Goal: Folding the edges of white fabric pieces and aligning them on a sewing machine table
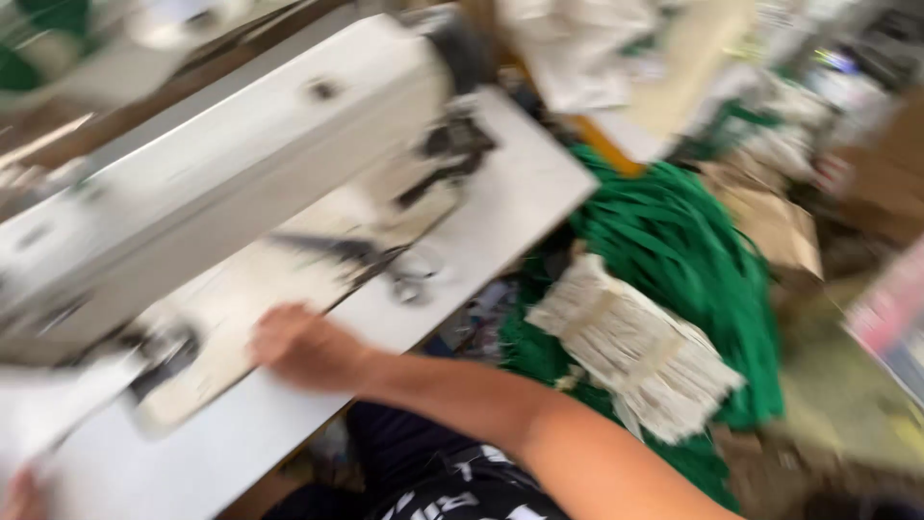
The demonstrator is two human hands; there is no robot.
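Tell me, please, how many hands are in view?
2: the right hand lies on the white table beside the sewing machine; the left hand shows partly at the bottom-left corner.

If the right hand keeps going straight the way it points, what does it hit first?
The right hand points left along the white table. First in line looks like the pale fabric piece at the sewing machine, near its dark presser area; motion blur leaves depth unclear.

White sewing table [500,221]: sewing machine [212,183], scissors [409,279], cream fabric piece [231,327] on top
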